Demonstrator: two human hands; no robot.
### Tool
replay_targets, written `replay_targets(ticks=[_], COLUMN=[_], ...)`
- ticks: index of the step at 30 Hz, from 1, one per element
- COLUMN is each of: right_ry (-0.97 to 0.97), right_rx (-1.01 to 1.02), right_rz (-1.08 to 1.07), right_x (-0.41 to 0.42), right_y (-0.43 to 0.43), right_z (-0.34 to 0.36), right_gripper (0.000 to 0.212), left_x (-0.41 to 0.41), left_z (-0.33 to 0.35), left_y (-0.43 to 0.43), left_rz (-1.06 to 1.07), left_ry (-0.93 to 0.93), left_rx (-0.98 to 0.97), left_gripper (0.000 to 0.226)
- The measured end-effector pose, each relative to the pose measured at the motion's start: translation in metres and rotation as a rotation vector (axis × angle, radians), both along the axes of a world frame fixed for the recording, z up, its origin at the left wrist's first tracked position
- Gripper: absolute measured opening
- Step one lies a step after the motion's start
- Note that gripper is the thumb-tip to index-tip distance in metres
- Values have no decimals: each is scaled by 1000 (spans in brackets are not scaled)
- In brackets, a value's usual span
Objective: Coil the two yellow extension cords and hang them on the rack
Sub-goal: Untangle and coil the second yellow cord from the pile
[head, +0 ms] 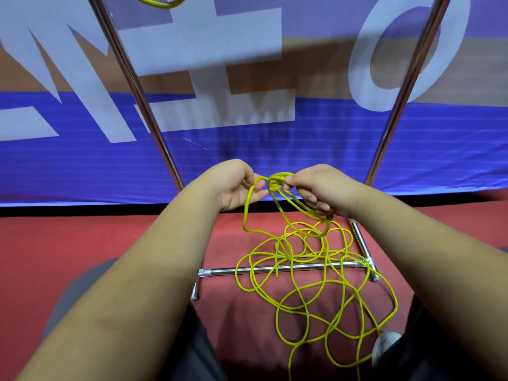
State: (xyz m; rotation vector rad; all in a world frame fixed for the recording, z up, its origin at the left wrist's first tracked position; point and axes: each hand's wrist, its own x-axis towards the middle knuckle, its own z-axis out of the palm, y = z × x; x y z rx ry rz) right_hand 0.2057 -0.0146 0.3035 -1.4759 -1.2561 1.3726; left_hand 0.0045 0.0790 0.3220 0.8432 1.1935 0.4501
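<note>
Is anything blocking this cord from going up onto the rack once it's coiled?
Nothing solid blocks the way up. The catch is the yellow cord itself: both hands hold only its knotted end, while the rest lies tangled on the red floor, with loops draped across the rack's base bar.

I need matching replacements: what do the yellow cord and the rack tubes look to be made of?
Yellow cord: seemingly braided or woven fibre with a matte finish; it flops in soft loops. Blur leaves the sheath uncertain. Rack tubes: polished metal, likely chrome or stainless steel, judging by the bright mirror-like highlights.
</note>
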Motion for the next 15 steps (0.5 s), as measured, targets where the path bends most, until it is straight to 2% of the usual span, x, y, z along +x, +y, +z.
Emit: replay_targets(ticks=[4,6,8,12,15], right_ry=[-12,2,22,56,61], right_rx=[4,6,0,-37,-39], right_rz=[-37,-73,-109,-157,-162], right_x=[-3,-2,1,4,5], right_y=[-2,1,5,7,5], right_z=[-1,-4,-9,-12,-10], right_gripper=[48,32,22,19,20], left_x=[-1,-2,-4,-5,-4], left_z=[6,7,5,1,-3], left_y=[-8,-11,-13,-16,-18], left_rz=[-197,-297,-314,-267,-366], left_ry=[8,80,115,137,241], left_rx=[23,95,136,219,303], left_gripper=[34,32,25,10,19])
